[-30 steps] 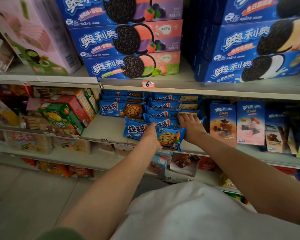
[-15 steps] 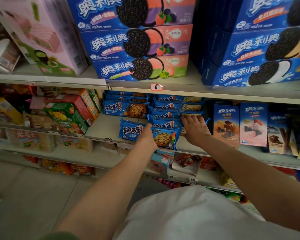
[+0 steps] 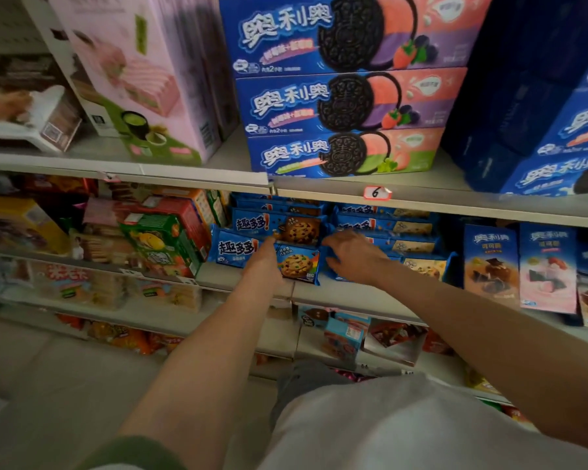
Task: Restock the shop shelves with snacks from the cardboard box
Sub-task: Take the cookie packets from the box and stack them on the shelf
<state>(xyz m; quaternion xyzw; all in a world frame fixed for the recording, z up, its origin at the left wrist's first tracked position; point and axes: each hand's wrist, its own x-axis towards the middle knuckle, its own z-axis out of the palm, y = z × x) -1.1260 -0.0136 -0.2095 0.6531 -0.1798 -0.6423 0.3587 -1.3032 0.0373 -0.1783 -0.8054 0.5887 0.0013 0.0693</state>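
Shelf lip (image 3: 252,278): left hand (image 3: 265,262) gripping cookie pack (image 3: 297,262); right hand (image 3: 350,257) spread, empty.

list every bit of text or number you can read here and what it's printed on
"奥利奥": stacked blue cookie boxes on the upper shelf, and the small upright boxes lower right.
"趣多多": blue cookie packs by the hands.
"6": handwritten price tag on the shelf edge.
"可可脆": the small upright boxes, just legible.
Flavour lines, small print and the left-side packs are too blurred to read.
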